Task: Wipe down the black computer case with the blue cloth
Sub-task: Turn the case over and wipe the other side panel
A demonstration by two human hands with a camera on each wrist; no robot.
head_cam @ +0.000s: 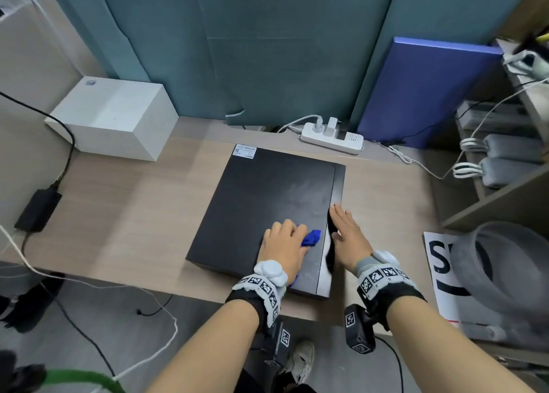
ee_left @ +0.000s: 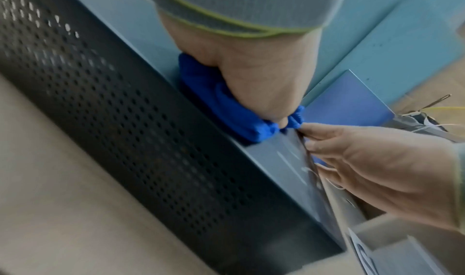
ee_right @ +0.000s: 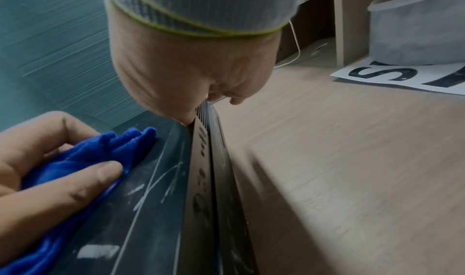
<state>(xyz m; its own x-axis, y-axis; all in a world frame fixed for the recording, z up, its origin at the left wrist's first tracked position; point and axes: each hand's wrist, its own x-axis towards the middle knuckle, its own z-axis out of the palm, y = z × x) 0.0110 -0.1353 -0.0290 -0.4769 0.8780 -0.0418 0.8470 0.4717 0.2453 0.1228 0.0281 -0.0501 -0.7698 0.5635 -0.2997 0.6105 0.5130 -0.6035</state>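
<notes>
Wiping is under way on the black computer case (head_cam: pixel 267 208), which lies flat on the desk (head_cam: pixel 124 214) with its long axis running away from the person and slanting a little to the left. The left hand (head_cam: pixel 282 245) presses the bunched blue cloth (head_cam: pixel 311 238) onto the near right part of the top panel, fingers curled over the wad. The right hand (head_cam: pixel 347 238) lies flat, fingers straight, along the case's right edge beside the front strip, steadying it and holding nothing. Most of the panel, including a hazy smear (head_cam: pixel 309 193), stretches ahead and to the left of the cloth. Judging from that, the next stroke probably runs forward along the long axis, and the left hand is the 1 placed to make it.
</notes>
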